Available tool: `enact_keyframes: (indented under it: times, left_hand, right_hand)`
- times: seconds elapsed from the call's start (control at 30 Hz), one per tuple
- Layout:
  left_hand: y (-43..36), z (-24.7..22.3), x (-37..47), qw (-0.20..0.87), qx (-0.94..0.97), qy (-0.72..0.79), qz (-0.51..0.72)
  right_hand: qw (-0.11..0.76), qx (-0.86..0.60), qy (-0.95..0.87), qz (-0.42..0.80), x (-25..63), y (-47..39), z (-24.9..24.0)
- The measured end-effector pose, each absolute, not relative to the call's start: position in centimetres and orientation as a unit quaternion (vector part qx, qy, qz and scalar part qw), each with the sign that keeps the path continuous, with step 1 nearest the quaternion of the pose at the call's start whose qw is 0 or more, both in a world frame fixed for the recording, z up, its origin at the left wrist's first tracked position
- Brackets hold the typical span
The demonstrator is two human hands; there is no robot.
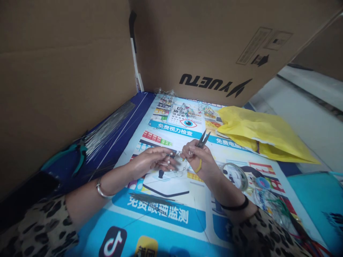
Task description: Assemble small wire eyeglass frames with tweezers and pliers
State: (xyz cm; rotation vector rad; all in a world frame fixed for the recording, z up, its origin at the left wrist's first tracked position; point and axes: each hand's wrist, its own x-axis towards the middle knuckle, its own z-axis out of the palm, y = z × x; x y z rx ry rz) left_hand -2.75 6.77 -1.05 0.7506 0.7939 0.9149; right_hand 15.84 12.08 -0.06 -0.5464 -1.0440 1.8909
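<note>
Near the middle of the head view, my left hand [154, 161] pinches a thin wire piece with small pearl-like beads [171, 160]. The beaded wire runs across to my right hand [200, 160], whose fingers are wrapped round small dark pliers [203, 138]. Yellow on the pliers' handle shows below that palm. The pliers' jaws point up and away and stand slightly apart, with nothing visible between them. Both hands are above the printed poster sheet [171, 185]. Exactly how the fingertips grip the wire is too small to tell.
Cardboard walls [187, 43] rise behind and at the left. Teal-handled pliers [77, 160] and a bundle of straight wires [107, 125] lie left. A yellow bag [268, 132], a round clear container [235, 176] and wire coils [270, 203] are right. Loose wires [150, 198] lie in front.
</note>
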Motion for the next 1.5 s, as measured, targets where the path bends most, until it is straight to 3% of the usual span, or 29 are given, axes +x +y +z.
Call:
enact_keyframes:
  times: [1.5]
  left_hand:
    - [6.72,-1.13,-2.34,0.712,0.353,0.427,0.431]
  right_hand:
    - [0.448,-0.216,-0.394,0.773,15.53,11.49,0.41]
